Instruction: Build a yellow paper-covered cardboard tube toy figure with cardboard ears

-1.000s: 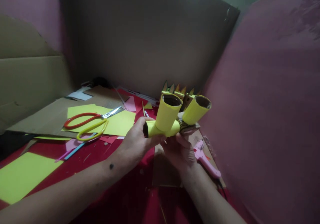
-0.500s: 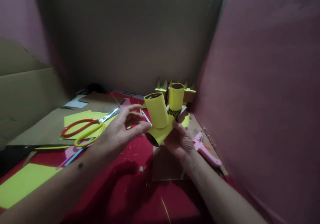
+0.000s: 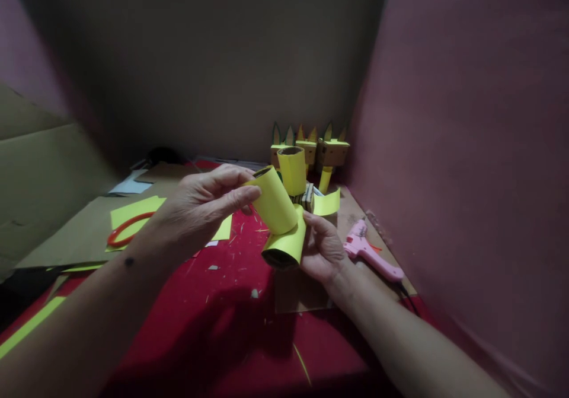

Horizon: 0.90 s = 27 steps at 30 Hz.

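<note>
My right hand [image 3: 326,247] grips a lower yellow tube [image 3: 287,244] that lies tilted, its dark open end facing me. Resting on it at a slant is another yellow tube [image 3: 274,202]. The thumb and fingers of my left hand [image 3: 217,193] pinch this upper tube near its open top rim. Just behind, a third yellow tube [image 3: 293,171] stands upright above a striped cardboard piece [image 3: 306,197]; whether it joins the held tubes cannot be made out.
A pink glue gun [image 3: 373,258] lies on cardboard at the right, beside the pink wall. Small boxes with pointed ears [image 3: 333,150] stand at the back. Orange-handled scissors [image 3: 128,229] and yellow paper [image 3: 142,208] lie left. Scraps dot the red table [image 3: 231,315].
My left hand has moved in and closed on the slanted tube's rim. That tube now leans further left, and the lower tube's open end has turned toward me.
</note>
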### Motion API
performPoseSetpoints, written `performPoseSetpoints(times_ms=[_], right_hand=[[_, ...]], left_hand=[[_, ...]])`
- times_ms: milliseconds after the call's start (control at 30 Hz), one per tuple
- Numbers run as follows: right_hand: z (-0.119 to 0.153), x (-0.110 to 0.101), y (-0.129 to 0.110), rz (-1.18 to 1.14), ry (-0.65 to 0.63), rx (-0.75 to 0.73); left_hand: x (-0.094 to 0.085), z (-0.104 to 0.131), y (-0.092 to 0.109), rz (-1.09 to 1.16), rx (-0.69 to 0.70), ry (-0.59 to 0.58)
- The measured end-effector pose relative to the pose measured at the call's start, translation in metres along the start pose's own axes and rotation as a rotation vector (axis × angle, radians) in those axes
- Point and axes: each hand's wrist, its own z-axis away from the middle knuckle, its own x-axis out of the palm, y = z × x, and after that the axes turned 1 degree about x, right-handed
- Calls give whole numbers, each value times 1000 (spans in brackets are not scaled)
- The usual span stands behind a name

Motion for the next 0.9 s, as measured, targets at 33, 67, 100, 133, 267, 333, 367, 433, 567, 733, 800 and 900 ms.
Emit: performPoseSetpoints(times_ms=[33,67,100,133,267,333,367,433,567,733,800,900], right_hand=[[0,0,1,3,-4,2],[0,0,1,7,-8,2],[0,-1,2,10,-11,3],[0,0,2,12,-13,6],[1,1,3,23,-23,12],[1,1,3,34,-23,-5],[1,1,4,39,-24,-16],[-1,0,5,49,-35,-17],[-4,-3,7,78,-72,9],[-4,-4,7,29,-94,48],[-3,-2,6,12,-92,52],[-1,2,6,15,-87,66]], left_hand=[[0,-1,0,-4,-5,-9],[0,-1,0,-7,-9,-14],[0,-1,0,-8,-13,-18],[-1,-1,0,-9,-17,-24],[-2,1,-4,-56,-7,-55],[-2,3,-7,-111,15,-54],[-2,4,-8,-133,30,-47],[-1,6,-12,-162,69,-23],[4,7,-16,-217,118,-19],[10,7,-13,-195,101,-108],[11,8,-12,-206,107,-130],[12,9,-12,-243,121,-142]])
